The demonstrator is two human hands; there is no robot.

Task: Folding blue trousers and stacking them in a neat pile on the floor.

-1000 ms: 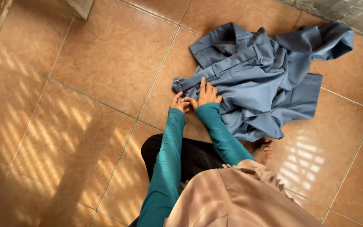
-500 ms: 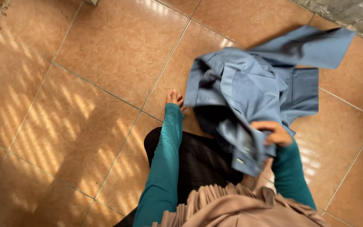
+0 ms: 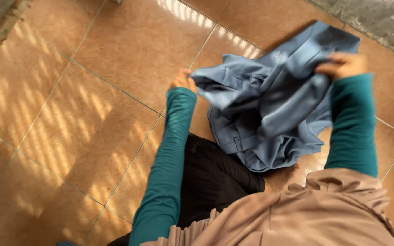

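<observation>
The left hand (image 3: 183, 82) is closed on one edge of a blue garment (image 3: 270, 109), fingers curled into the cloth just above the tiled floor (image 3: 92, 114). The right hand (image 3: 343, 66), blurred, is pinched shut on another part of the same garment, held higher and well apart from the left. The cloth hangs stretched and crumpled between the two hands, its lower folds, with a waistband and belt loop showing, drooping down to the person's knee in black trousers (image 3: 215, 173). Both arms wear teal sleeves (image 3: 169, 159).
</observation>
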